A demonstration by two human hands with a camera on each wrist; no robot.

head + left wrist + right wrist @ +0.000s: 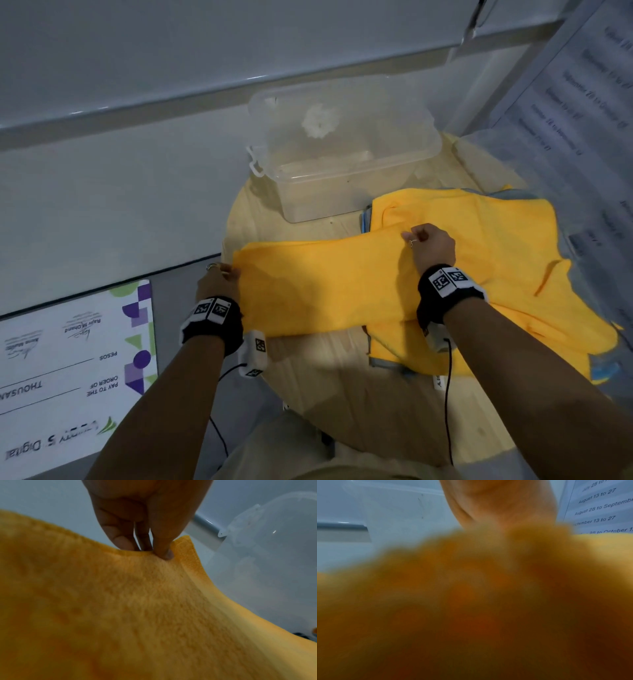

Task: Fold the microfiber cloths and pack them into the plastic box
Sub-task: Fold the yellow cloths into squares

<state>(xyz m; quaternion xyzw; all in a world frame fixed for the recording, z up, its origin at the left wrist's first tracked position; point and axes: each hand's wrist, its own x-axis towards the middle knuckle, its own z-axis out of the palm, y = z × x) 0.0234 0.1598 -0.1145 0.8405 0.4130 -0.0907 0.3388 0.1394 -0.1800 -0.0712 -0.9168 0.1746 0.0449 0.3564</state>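
A yellow microfiber cloth (325, 284) is stretched flat between my hands over the round wooden table (308, 370). My left hand (224, 274) pinches its far left corner; in the left wrist view the fingers (163, 550) nip the cloth (154, 615) at its hem. My right hand (424, 240) pinches the far right corner, and the right wrist view is filled by blurred yellow cloth (471, 601). A pile of more yellow cloths (496, 246) with grey and blue ones beneath lies under the right arm. The clear plastic box (342, 147) stands open and empty behind.
A grey wall with a rail runs behind the table. A printed board (68, 370) lies on the floor at the left. A sheet with printed dates (582, 102) hangs at the right. Bare wood shows in front of the cloth near the table's front edge.
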